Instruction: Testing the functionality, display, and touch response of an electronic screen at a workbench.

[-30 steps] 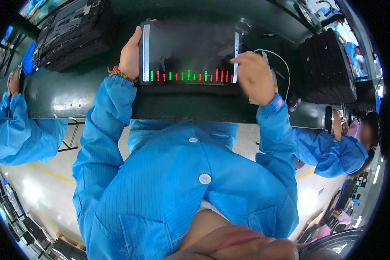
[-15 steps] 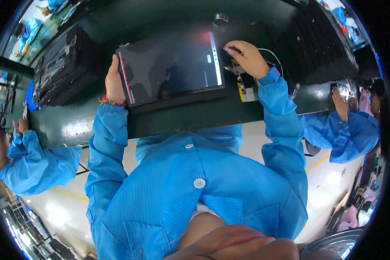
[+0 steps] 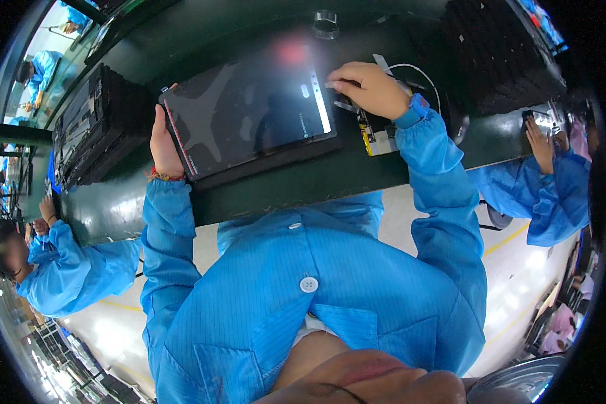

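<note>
Head view: I see the left hand gripping the tablet by its left edge, over the green bench; right hand pinches a small pale piece, too tiny to identify, just beside the tablet's right edge; slack left grip could drop the tablet; careless right-hand nudge could scrape it.

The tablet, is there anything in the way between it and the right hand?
Nothing visible blocks the space between the right hand and the tablet. Only a small pale piece, pinched in that hand's fingers, sticks out toward it.
</note>
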A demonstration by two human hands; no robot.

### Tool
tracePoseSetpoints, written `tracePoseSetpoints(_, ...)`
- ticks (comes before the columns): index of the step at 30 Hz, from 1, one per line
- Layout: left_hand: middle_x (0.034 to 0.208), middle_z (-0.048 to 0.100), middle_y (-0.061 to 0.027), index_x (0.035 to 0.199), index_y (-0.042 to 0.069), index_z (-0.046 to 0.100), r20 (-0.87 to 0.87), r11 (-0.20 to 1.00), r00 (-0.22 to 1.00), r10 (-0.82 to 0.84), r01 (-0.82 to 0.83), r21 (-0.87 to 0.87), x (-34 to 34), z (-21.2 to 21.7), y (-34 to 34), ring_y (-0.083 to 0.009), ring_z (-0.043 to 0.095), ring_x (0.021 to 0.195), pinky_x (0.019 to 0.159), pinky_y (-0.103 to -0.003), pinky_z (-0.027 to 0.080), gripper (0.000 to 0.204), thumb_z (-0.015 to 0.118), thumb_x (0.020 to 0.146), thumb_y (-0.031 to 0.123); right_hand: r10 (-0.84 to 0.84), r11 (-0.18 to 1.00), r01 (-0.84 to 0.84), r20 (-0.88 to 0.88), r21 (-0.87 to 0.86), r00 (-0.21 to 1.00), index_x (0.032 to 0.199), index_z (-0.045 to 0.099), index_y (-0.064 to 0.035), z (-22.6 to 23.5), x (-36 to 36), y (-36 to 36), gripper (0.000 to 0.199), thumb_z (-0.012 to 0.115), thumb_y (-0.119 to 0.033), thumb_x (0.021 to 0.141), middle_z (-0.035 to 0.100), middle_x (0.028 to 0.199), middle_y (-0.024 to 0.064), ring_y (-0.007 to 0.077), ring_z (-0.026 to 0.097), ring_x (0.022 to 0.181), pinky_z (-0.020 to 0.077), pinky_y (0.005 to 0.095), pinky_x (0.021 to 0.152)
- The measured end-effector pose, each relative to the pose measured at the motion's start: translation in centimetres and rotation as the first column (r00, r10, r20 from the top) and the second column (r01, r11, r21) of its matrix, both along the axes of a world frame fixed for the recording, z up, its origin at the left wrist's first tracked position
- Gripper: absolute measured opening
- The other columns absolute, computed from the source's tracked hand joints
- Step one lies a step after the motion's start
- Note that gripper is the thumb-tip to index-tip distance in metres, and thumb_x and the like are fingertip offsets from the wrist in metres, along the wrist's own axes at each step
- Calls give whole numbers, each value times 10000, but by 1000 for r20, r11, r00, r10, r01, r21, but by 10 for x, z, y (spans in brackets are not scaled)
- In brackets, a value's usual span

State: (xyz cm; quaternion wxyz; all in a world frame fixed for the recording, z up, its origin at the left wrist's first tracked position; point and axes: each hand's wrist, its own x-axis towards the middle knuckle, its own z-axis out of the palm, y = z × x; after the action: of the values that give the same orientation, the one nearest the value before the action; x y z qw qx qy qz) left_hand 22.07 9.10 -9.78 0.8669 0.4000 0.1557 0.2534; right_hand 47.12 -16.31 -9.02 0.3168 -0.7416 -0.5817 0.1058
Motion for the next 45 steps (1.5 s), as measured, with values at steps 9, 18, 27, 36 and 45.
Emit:
tracePoseSetpoints(9,1331,435,-102,1357,81,343,-9,999,999,-33,33,-13,-1,0,0,-268,448,1179,1003,-381,350,468,309,977,352,10,1000,-10,12,10,1000,969,643,-39,-5,5,0,209,549,-197,869,625,924,114,247,594,854,483,344,750)
tracePoseSetpoints(18,1335,428,-115,1359,95,341,38,996,996,-79,80,-37,-3,-2,4,-274,451,1180,1001,-389,361,461,313,975,349,120,982,-133,-99,-135,988,921,639,-3,6,-3,0,191,598,-154,811,619,898,136,257,585,813,473,346,744)
tracePoseSetpoints(27,1354,403,-111,1370,91,321,5,998,999,-52,52,35,0,-3,4,-283,427,1201,1011,-398,341,479,318,973,358,1,999,-1,-2,47,1000,976,640,-40,1,5,-6,203,584,-189,850,639,893,112,209,616,801,495,323,718)
tracePoseSetpoints(36,1363,396,-91,1363,79,333,-37,993,998,41,-37,108,0,0,-3,-269,404,1215,1029,-391,300,486,348,967,360,-38,992,49,-95,119,995,910,601,-42,2,2,-9,155,639,-157,814,637,840,98,181,625,765,508,300,686)
tracePoseSetpoints(45,1346,406,-109,1365,85,311,-25,989,998,55,-51,136,0,0,-4,-276,408,1210,1030,-404,303,498,348,962,375,29,988,-18,-67,155,997,902,597,-40,-7,5,-5,143,628,-153,820,638,841,108,203,626,778,508,310,686)
